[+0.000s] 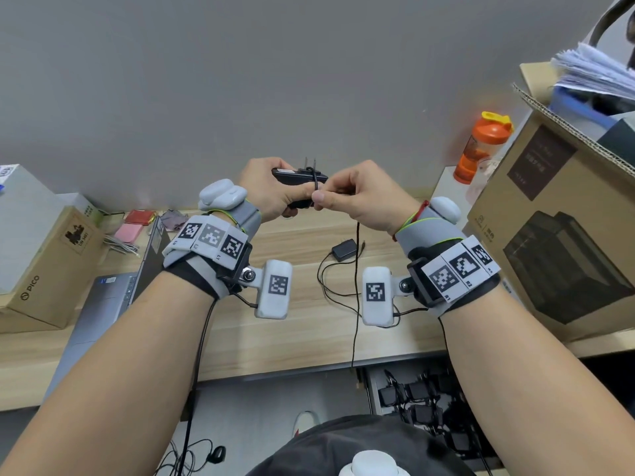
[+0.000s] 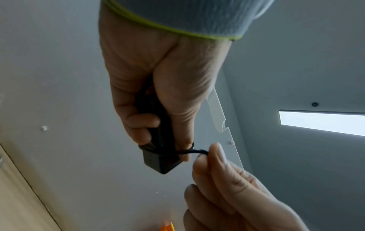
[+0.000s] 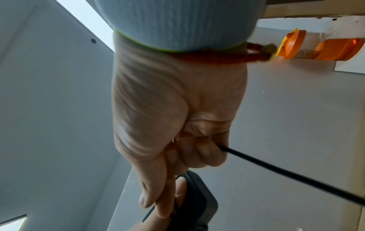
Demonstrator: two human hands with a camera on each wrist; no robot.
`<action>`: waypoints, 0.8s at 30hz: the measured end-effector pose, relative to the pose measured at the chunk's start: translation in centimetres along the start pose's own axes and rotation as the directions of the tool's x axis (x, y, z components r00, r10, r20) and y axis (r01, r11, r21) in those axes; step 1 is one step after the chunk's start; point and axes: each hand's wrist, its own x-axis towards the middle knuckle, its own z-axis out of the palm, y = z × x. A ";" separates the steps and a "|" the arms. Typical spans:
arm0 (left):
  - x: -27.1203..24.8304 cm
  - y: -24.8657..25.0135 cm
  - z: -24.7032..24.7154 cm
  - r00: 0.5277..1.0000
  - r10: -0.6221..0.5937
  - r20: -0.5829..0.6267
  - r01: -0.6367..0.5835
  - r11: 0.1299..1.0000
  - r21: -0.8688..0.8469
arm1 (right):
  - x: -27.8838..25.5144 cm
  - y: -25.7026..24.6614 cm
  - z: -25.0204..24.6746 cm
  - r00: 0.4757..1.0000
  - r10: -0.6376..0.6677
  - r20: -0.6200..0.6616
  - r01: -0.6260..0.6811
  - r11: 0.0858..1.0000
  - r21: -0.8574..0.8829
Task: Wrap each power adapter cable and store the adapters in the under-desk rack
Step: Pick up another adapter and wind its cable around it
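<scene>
My left hand [image 1: 275,190] grips a black power adapter [image 1: 292,176] above the desk, prongs pointing up. Its thin black cable [image 1: 357,269] loops once around the adapter body, and my right hand [image 1: 347,197] pinches it just right of the adapter; the rest hangs down past the desk edge. In the left wrist view the adapter [image 2: 158,157] shows the cable loop [image 2: 189,152] drawn to my right fingertips [image 2: 215,156]. In the right wrist view the cable [image 3: 286,175] runs out from my curled fingers [image 3: 205,151]. A second adapter [image 1: 343,250] lies on the desk with loose cable. The under-desk rack [image 1: 422,403] holds several black adapters.
A laptop [image 1: 113,297] stands open at the left beside cardboard boxes [image 1: 44,266]. A large cardboard box [image 1: 563,228] and an orange bottle [image 1: 481,146] stand at the right. The wooden desk [image 1: 295,341] runs across below my hands.
</scene>
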 end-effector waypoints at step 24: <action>-1.4 -1.1 1.2 0.987 -0.017 0.163 -0.025 0.967 0.253 | -0.2 1.1 -1.1 0.983 0.086 -0.163 -0.076 0.995 0.066</action>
